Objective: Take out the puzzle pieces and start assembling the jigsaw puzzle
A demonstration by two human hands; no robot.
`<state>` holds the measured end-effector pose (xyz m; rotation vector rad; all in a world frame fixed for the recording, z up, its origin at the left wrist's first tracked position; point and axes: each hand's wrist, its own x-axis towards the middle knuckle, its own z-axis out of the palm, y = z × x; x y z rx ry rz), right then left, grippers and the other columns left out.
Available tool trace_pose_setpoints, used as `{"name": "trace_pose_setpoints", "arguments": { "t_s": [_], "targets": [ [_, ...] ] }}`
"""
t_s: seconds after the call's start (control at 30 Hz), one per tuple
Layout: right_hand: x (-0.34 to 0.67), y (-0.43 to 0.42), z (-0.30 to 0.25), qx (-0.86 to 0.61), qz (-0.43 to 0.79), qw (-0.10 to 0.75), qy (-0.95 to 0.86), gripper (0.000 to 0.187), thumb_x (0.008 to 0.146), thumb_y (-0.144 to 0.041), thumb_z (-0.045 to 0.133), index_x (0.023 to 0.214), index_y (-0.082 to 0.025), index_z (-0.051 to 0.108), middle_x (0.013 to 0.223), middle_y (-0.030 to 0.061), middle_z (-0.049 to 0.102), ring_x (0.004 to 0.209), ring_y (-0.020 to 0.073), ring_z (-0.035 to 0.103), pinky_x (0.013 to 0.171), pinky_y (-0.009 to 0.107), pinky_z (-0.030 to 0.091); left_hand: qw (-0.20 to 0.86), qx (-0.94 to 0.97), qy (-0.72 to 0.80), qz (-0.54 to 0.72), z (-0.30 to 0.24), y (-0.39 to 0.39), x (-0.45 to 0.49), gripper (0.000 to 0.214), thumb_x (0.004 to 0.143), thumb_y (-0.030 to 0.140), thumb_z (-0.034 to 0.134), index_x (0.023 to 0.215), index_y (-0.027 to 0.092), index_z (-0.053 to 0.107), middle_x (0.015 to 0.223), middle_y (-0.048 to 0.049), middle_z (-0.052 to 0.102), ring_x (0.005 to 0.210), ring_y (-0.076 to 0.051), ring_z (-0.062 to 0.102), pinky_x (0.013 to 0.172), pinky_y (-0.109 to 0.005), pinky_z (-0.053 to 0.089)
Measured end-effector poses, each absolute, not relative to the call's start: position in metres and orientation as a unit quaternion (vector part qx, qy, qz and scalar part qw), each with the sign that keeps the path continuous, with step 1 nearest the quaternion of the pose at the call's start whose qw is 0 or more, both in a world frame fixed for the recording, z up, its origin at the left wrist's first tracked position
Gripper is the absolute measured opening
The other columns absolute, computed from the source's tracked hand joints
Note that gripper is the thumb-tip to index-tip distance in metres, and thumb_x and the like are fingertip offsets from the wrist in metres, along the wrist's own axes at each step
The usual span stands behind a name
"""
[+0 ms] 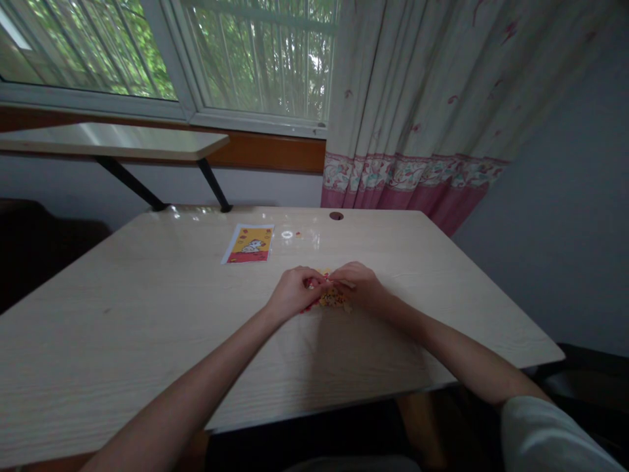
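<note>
My left hand (293, 292) and my right hand (358, 285) meet over a small cluster of red and yellow pieces (330, 299) lying on the pale wooden table (147, 328). Both hands have their fingers curled in a pinch on the pieces, fingertips almost touching each other. Most of the cluster is hidden under the fingers; I cannot make out what the pieces are. A yellow and red picture card (248, 243) with a cartoon animal lies flat farther back on the left, apart from both hands.
A round cable hole (337, 216) sits near the table's far edge. Behind the table are a narrow shelf on black brackets (113, 141), a window (196, 52) and a floral curtain (417, 98). The table's right edge drops off near a grey wall.
</note>
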<state>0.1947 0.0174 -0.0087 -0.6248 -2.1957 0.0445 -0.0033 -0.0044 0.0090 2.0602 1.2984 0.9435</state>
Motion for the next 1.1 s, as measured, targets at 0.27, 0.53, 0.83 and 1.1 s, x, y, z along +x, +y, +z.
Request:
{"name": "trace_pose_setpoints", "arguments": {
  "t_s": [0.27, 0.53, 0.83, 1.1],
  "targets": [
    [0.1915, 0.0128, -0.0064, -0.256, 0.007, 0.418, -0.872, 0.021, 0.091, -0.031, 0.052, 0.086, -0.020, 0.069, 0.075, 0.0039, 0.069, 0.072, 0.0154, 0.062, 0.070, 0.029, 0.046, 0.362, 0.706, 0.477, 0.379, 0.0024, -0.0030, -0.0041, 0.037, 0.073, 0.049, 0.064, 0.079, 0.013, 0.072, 0.055, -0.0011, 0.058, 0.046, -0.009, 0.045, 0.043, -0.020, 0.032],
    [0.1902, 0.0120, -0.0075, -0.269, 0.025, 0.400, -0.876, 0.025, 0.094, -0.030, 0.045, 0.099, -0.021, 0.068, 0.079, 0.0034, 0.070, 0.074, 0.0152, 0.062, 0.076, 0.030, 0.046, 0.394, 0.682, 0.473, 0.394, 0.0051, -0.0025, -0.0028, 0.036, 0.071, 0.047, 0.064, 0.075, 0.012, 0.071, 0.052, 0.0000, 0.055, 0.047, -0.010, 0.043, 0.045, -0.021, 0.031],
    [0.1928, 0.0145, -0.0119, -0.257, 0.022, 0.407, -0.876, 0.032, 0.089, -0.019, 0.050, 0.117, -0.030, 0.063, 0.090, 0.0048, 0.064, 0.082, 0.0171, 0.058, 0.073, 0.030, 0.049, 0.468, 0.641, 0.452, 0.407, 0.0053, -0.0013, -0.0030, 0.037, 0.068, 0.045, 0.066, 0.079, 0.011, 0.071, 0.052, 0.0005, 0.057, 0.044, -0.009, 0.043, 0.044, -0.021, 0.032],
    [0.1904, 0.0153, -0.0120, -0.253, -0.015, 0.424, -0.869, 0.031, 0.088, -0.031, 0.057, 0.118, -0.022, 0.061, 0.091, 0.0070, 0.068, 0.082, 0.0180, 0.060, 0.075, 0.031, 0.048, 0.519, 0.582, 0.442, 0.444, 0.0028, 0.0033, -0.0036, 0.028, 0.061, 0.038, 0.072, 0.071, 0.012, 0.070, 0.061, -0.0030, 0.065, 0.052, -0.011, 0.053, 0.053, -0.023, 0.042]
  ]
}}
